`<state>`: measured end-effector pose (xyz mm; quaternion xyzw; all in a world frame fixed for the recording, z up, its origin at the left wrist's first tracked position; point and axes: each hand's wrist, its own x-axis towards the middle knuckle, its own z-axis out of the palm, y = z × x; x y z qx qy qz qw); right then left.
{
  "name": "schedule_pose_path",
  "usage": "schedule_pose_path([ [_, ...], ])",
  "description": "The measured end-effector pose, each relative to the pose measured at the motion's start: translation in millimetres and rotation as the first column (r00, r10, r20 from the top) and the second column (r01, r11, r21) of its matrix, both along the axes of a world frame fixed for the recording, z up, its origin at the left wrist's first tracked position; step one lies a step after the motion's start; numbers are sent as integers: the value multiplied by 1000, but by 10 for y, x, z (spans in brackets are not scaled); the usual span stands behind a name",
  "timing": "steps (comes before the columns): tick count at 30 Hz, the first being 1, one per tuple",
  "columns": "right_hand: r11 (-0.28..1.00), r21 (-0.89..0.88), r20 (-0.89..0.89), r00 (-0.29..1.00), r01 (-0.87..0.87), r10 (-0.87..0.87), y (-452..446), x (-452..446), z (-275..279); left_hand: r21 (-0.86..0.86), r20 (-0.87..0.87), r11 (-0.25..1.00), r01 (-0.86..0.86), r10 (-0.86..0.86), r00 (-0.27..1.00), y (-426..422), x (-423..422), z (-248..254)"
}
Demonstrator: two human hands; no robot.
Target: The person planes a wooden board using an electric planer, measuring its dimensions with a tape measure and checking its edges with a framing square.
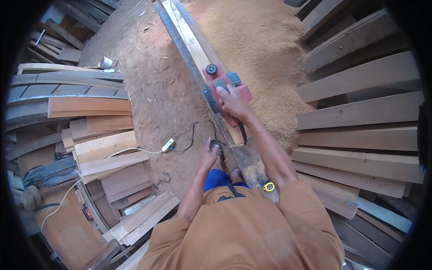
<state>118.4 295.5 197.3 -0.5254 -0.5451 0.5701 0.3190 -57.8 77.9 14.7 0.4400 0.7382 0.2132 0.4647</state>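
A red and dark grey electric planer [216,92] rests on a long pale wooden board [190,38], tilted slightly to the right. My right hand [232,102] is wrapped round the planer's handle from above. The board lies along a narrow bench [254,166], and its near end shows behind the planer. My left hand [209,155] hangs over the ground, left of the board's near end and above my foot; what its fingers hold, if anything, is too small to make out. A dark cord runs from the planer's rear.
A white power strip [168,145] lies on the dirt floor at left, joined to cables. A yellow tape measure [268,186] sits near my right elbow. Stacked boards [112,146] stand at left, more planks [360,114] at right. Sawdust [265,58] is heaped beyond the bench.
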Motion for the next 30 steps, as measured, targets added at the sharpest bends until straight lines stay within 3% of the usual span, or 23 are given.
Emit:
schedule_pose_path([
  [3, 990, -138, -10, 1000, 8, -9, -304, 228, 68, -41, -20, 998, 40, -40, 999, 77, 101, 222],
  [6, 984, -179, -4, 1000, 18, -19, -854, 435, -42, 159, 96, 987, 12, -28, 995, -314, 66, -925],
  [9, 971, -238, 20, 1000, -6, 11, -1484, 643, -62, -27, 116, 984, 178, -174, 978, -503, 82, -917],
  [11, 973, -232, 17, 1000, -2, 6, -1744, 694, -47, -181, 151, 953, 242, -216, 965, -545, 181, -572],
  [14, 978, -209, 33, 999, 10, -3, -1791, 678, -114, -197, 10, 835, 514, -522, 853, -545, 284, -276],
  [15, 982, -186, 65, 998, 13, -1, -1671, 634, -131, -155, 156, 856, 493, -472, 868, -538, 342, -199],
  [17, 989, -143, 127, 992, 19, -1, -1312, 456, -150, 158, -194, 713, 683, -656, 730, -608, 442, -212],
  [19, 985, -169, 90, 996, 46, -31, -900, 212, -129, 77, 177, 781, 619, -622, 763, -696, 456, -607],
  [21, 991, -116, 64, 996, 63, -56, -458, -19, -172, 123, 274, 747, 654, -659, 701, -627, 390, -770],
  [23, 997, 11, 48, 996, 75, -75, -35, -247, -384, 286, 84, 587, 758, -803, 590, -457, 288, -712],
  [24, 995, 51, 2, 997, 80, -81, 157, -353, -429, 74, 409, 692, 718, -678, 611, -324, 251, -615],
  [26, 996, 37, 2, 997, 80, -81, 540, -535, -267, 73, 544, 775, 627, -558, 626, -44, 106, -480],
  [29, 997, 30, -21, 997, 72, -72, 1069, -757, -281, -31, 660, 890, 455, -324, 678, 98, -63, -744],
  [30, 997, 36, -38, 997, 70, -69, 1267, -843, -275, 11, 512, 875, 484, -421, 749, 238, -176, -718],
])
